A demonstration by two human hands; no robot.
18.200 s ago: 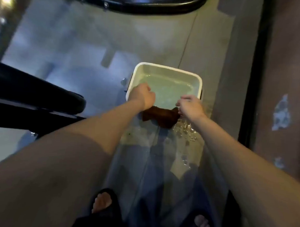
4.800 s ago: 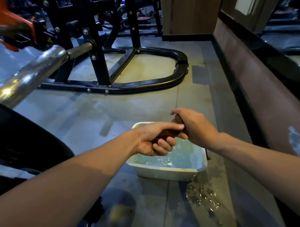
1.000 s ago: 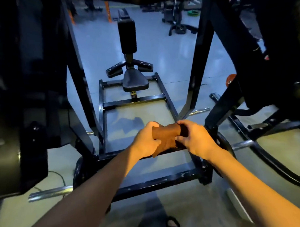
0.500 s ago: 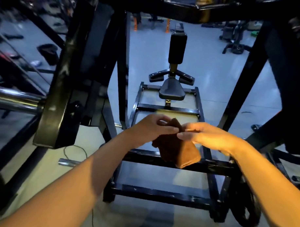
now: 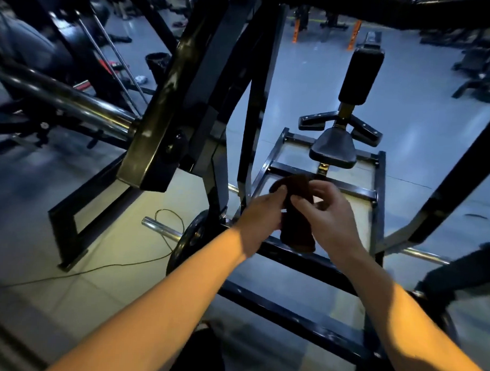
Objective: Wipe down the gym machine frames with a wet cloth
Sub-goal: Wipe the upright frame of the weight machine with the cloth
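From the head camera, both bare forearms reach forward over the floor. The left hand (image 5: 260, 217) and the right hand (image 5: 330, 216) meet at a dark brown, soft-looking cloth (image 5: 295, 215), bunched and folded, its lower end hanging loose below the fingers. The left hand's thumb and fingers pinch the cloth's upper left edge; the right hand curls its fingers around the cloth from the right side, thumb toward the fabric. The cloth is held in the air above a low rectangular black steel base frame (image 5: 376, 206) of square tubing, whose cross rails lie flat on the floor.

At the far end of that frame stands a black padded seat (image 5: 333, 149), rounded and matte, with a tall upright black back pad (image 5: 360, 75) behind it and two short angled black bars at either side. To the left rises a thick glossy black painted upright beam (image 5: 175, 94), tilted, with light glinting along its edge. A polished chrome round bar (image 5: 74, 99) runs out from behind it toward the left. A black rubber wheel (image 5: 192, 236) sits near the frame's left corner, beside a short chrome peg (image 5: 159, 226). A thin dark cable (image 5: 110, 266) loops over the smooth, pale tiled floor (image 5: 68, 290), which lies open at lower left. Another black diagonal strut (image 5: 461, 170) crosses at right.
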